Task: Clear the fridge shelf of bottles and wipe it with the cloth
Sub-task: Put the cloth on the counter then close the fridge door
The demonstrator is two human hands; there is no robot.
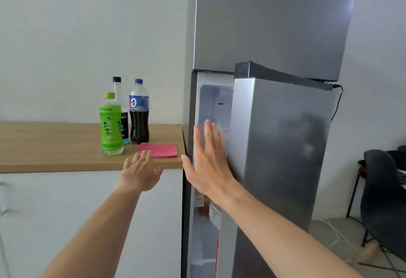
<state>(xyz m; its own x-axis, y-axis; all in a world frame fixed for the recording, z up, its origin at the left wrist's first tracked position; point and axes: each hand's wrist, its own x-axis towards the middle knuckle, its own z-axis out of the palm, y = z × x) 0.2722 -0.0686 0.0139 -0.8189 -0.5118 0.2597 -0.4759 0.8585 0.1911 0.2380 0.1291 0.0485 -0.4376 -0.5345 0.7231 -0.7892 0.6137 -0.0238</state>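
Observation:
Three bottles stand on the wooden counter (pixel 44 145): a green tea bottle (pixel 111 125), a clear bottle with a black cap (pixel 119 97) behind it, and a dark cola bottle (pixel 139 112) with a blue cap. A folded pink cloth (pixel 161 149) lies near the counter's right end. My left hand (pixel 141 173) hovers open just in front of the cloth. My right hand (pixel 209 161) is open and flat at the edge of the grey fridge's lower door (pixel 281 156), which stands partly ajar. The shelf inside is mostly hidden by the door.
The fridge's upper door (pixel 270 20) is shut. White cabinet fronts (pixel 66 211) sit below the counter. A dark chair (pixel 384 200) and a table leg stand at the right, with a white cable on the floor (pixel 338 231).

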